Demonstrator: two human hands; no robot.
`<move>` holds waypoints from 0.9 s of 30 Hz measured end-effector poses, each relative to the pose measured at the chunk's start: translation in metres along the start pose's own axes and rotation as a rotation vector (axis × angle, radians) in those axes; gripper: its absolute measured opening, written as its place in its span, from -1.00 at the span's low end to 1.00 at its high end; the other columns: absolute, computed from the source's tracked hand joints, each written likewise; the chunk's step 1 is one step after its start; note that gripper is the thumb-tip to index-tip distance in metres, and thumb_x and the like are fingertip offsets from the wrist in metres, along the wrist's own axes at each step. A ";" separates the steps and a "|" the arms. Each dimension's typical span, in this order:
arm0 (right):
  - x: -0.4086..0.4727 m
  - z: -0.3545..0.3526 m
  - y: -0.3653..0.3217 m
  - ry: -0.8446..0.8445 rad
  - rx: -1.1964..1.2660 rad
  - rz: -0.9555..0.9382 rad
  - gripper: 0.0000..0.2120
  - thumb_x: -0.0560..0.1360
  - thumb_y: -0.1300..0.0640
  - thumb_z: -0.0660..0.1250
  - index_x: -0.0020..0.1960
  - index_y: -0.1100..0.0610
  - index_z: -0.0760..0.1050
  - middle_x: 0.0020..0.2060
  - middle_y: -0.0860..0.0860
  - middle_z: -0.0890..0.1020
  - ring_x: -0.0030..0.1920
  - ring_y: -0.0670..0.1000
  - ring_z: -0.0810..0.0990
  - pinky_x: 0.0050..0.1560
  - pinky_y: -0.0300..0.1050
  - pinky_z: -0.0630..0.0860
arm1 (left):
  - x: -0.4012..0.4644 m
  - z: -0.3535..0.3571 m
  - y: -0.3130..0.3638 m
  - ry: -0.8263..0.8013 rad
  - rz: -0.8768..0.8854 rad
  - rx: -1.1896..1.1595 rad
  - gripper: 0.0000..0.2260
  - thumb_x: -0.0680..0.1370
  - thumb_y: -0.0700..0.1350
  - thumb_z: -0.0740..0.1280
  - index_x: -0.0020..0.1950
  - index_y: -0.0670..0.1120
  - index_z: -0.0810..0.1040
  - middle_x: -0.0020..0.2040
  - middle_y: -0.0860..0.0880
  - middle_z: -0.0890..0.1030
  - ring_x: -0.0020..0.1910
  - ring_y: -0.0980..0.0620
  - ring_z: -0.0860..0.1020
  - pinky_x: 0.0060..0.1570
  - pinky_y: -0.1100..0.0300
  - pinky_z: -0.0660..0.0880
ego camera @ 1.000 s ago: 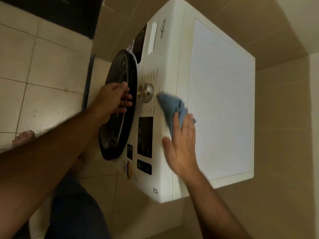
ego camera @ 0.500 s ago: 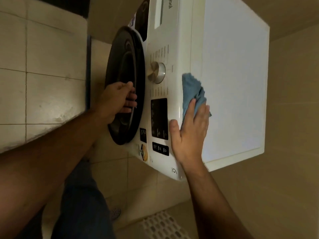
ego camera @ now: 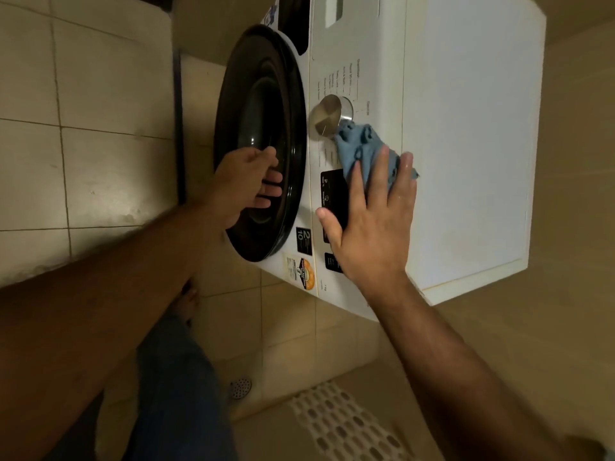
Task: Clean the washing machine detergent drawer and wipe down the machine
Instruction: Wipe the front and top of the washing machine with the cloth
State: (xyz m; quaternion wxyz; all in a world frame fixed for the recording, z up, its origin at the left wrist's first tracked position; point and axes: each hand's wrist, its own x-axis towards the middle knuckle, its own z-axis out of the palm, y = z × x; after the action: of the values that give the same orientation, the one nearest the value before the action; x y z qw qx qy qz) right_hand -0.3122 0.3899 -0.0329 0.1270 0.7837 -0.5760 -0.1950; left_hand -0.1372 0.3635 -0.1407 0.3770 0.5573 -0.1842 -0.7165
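1. Washing machine [ego camera: 466,144] stands on the tiled floor [ego camera: 100,161].
2. Right hand [ego camera: 372,224], fingers straight, presses a blue cloth [ego camera: 362,151] on the control panel, touching the dial [ego camera: 331,116].
3. Left hand [ego camera: 246,181] rests, fingers loosely bent, on the black door [ego camera: 263,94].

Bare arms, dark blue trousers

Both forearms [ego camera: 100,311] are uncovered, no sleeves, watch or rings showing; one leg [ego camera: 176,394] wears dark blue cloth, and the foot [ego camera: 189,299] is bare.

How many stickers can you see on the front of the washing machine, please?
3: a black one below the door, a white and orange one just beneath it, and a partly cropped one at the top edge. Others may be hidden.
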 end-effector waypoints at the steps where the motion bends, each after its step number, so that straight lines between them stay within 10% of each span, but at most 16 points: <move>1: 0.001 0.000 -0.001 -0.018 -0.046 -0.013 -0.21 0.58 -0.36 -0.02 0.56 0.21 0.13 0.57 0.20 0.00 0.55 0.30 -0.12 0.52 0.27 -0.06 | 0.001 -0.002 -0.003 0.002 -0.003 -0.008 -0.81 0.65 0.07 0.19 0.00 0.02 0.52 -0.12 -0.01 0.64 -0.18 0.04 0.66 -0.24 0.16 0.59; 17: -0.097 0.031 -0.024 -0.604 -0.459 -0.495 -0.16 0.55 -0.39 -0.22 0.55 0.22 -0.26 0.50 0.23 -0.34 0.49 0.24 -0.44 0.46 0.23 -0.40 | -0.018 -0.033 -0.027 0.077 -0.032 -0.035 -0.77 0.65 0.10 0.17 0.00 0.00 0.51 -0.14 0.00 0.62 -0.22 0.06 0.63 -0.29 0.17 0.54; 27: -0.068 0.033 -0.029 -0.396 -0.483 -0.390 -0.16 0.54 -0.39 -0.22 0.56 0.21 -0.23 0.52 0.24 -0.31 0.50 0.28 -0.40 0.46 0.27 -0.38 | -0.046 -0.021 -0.041 0.122 0.023 -0.068 -0.77 0.65 0.10 0.16 -0.05 0.02 0.52 -0.14 0.01 0.62 -0.23 0.07 0.62 -0.23 0.16 0.56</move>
State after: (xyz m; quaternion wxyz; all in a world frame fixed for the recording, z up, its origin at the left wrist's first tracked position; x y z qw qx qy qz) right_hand -0.3201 0.4646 -0.0635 0.1546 0.7732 -0.3667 -0.4937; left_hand -0.1264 0.4272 -0.1451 0.4145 0.5846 -0.1428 -0.6827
